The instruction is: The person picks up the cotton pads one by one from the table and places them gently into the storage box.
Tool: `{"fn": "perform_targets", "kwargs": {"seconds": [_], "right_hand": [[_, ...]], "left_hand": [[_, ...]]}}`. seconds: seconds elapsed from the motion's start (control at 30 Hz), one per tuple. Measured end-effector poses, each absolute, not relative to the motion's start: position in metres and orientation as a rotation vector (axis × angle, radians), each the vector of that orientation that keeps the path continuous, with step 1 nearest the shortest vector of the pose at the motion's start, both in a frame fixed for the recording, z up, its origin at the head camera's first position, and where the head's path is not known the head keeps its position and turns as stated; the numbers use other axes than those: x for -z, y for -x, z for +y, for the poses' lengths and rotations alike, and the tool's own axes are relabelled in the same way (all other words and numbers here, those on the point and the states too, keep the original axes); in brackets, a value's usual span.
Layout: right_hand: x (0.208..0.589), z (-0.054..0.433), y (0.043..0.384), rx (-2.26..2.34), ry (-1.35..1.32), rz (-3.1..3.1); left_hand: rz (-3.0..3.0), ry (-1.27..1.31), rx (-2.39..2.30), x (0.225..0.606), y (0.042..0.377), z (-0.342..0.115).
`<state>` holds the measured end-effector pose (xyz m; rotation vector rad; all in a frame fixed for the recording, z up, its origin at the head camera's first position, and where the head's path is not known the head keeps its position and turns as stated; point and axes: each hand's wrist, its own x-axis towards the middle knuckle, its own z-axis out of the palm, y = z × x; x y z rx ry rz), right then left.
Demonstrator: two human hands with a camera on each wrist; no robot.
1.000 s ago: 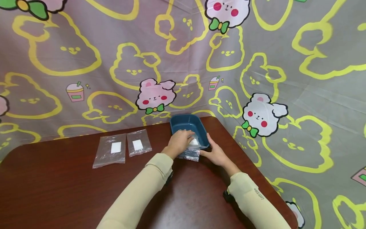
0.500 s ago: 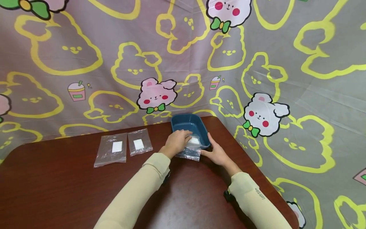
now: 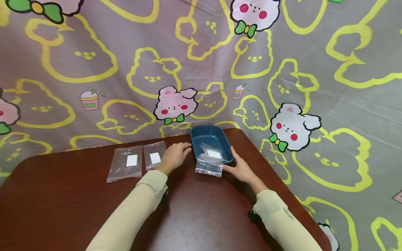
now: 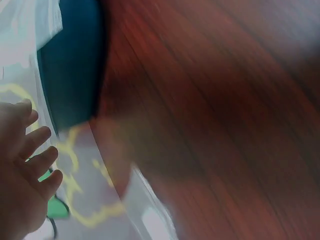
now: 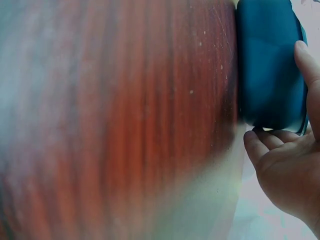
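Note:
A dark blue plastic tub (image 3: 209,131) stands at the back of the table. A clear zip bag with a white block in it, the third bag (image 3: 209,167), lies over the tub's front rim, its block end inside. My right hand (image 3: 241,169) holds the tub's front right corner, thumb at the front and fingers along the side; the right wrist view shows the tub (image 5: 270,65) between them. My left hand (image 3: 174,156) is empty, its fingers loosely bent, between the tub and a small clear bag (image 3: 160,148) with a white block, partly covering that bag in the head view.
A larger clear bag (image 3: 117,167) with a white block lies flat left of the small one. Patterned cloth (image 3: 141,115) hangs right behind the dark red wooden table (image 3: 69,195) and along its right side.
My left hand has let go of the bag at the tub and moved left, toward the small bag. My right hand keeps its hold on the tub.

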<state>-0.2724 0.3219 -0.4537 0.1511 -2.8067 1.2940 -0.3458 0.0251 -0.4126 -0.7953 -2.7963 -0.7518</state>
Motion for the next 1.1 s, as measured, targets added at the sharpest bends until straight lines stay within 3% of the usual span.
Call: {"fn": "perform_targets", "kwargs": {"seconds": [0.53, 1.1], "right_hand": [[0.450, 0.324, 0.271, -1.282, -0.201, -2.851], [0.450, 0.324, 0.268, -1.278, -0.255, -2.863]], "left_hand": [[-2.824, 0.438, 0.770, 0.431, 0.340, -0.131], [-2.897, 0.430, 0.804, 0.466, 0.324, -0.186]]}}
